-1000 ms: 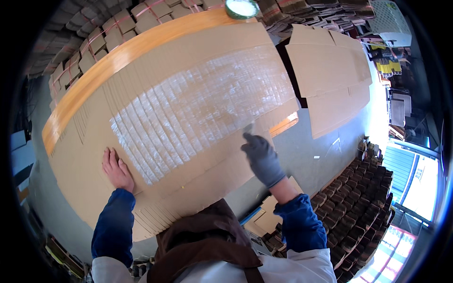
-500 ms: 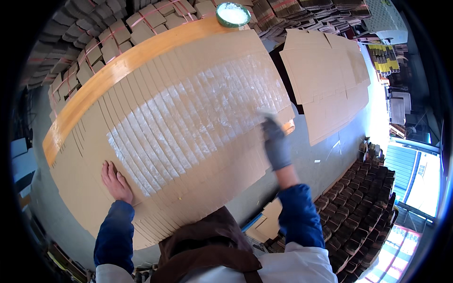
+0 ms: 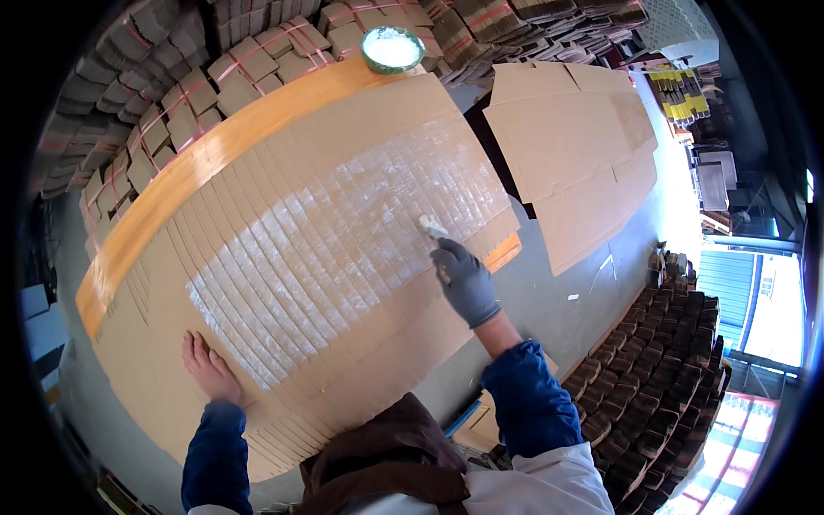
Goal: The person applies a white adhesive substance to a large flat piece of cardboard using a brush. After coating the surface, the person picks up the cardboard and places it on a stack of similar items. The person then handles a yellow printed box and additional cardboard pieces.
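Overlapping cardboard sheets [image 3: 390,339] lie fanned in a staggered row across a wooden table [image 3: 206,142]. A band of wet white paste [image 3: 283,236] covers their stepped edges. My bare left hand [image 3: 210,369] rests flat on the cardboard, fingers stretched out, left of the pasted band. In a grey glove, my right hand [image 3: 468,283] is closed round the handle of a brush [image 3: 432,227]. Its whitish bristles are at the right part of the pasted band; whether they touch the surface I cannot tell. A green bowl [image 3: 393,69] of white paste stands on the table's far edge.
Strapped bundles of cardboard [image 3: 184,112] are piled beyond the table. Large flattened cartons [image 3: 584,137] lie to the right, past a gap. Dark brown stacked pieces [image 3: 652,369] stand at the lower right, on the grey floor [image 3: 592,279].
My right hand has moved left with the brush, inward from the right edge of the pasted band. The view has shifted slightly; my left hand stays flat on the cardboard.
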### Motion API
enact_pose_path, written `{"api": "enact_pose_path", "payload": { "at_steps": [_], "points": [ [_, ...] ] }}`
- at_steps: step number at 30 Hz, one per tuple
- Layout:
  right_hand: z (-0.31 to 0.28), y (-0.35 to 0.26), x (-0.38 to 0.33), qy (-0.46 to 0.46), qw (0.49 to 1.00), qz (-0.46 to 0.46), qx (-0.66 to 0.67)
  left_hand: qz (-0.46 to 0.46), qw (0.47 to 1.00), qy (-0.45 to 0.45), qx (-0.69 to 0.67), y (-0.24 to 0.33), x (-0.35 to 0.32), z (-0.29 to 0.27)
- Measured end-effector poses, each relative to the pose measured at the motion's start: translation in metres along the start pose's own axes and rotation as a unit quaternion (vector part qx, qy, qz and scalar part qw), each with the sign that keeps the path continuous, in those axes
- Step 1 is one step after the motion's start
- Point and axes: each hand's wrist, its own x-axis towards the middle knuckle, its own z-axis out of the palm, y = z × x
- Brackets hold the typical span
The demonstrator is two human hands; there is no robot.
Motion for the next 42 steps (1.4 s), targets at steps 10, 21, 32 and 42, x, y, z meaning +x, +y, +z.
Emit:
{"api": "enact_pose_path", "payload": {
  "at_steps": [10,21,32,42],
  "points": [
    [-0.017,0.038,0.001,-0.013,0.999,0.003,-0.048,-0.021,0.999,-0.019,0.017,-0.001,-0.002,-0.002],
    [-0.017,0.111,0.077,0.019,0.979,0.173,-0.107,-0.039,0.999,-0.033,0.011,0.003,-0.001,-0.003],
    [0.008,0.03,0.067,0.008,0.998,-0.044,-0.036,-0.032,0.998,-0.034,0.036,-0.001,0.0,-0.004],
    [0.007,0.039,0.093,0.0,1.0,0.004,0.021,-0.026,0.999,-0.026,0.013,0.003,0.002,-0.004]
  ]
}}
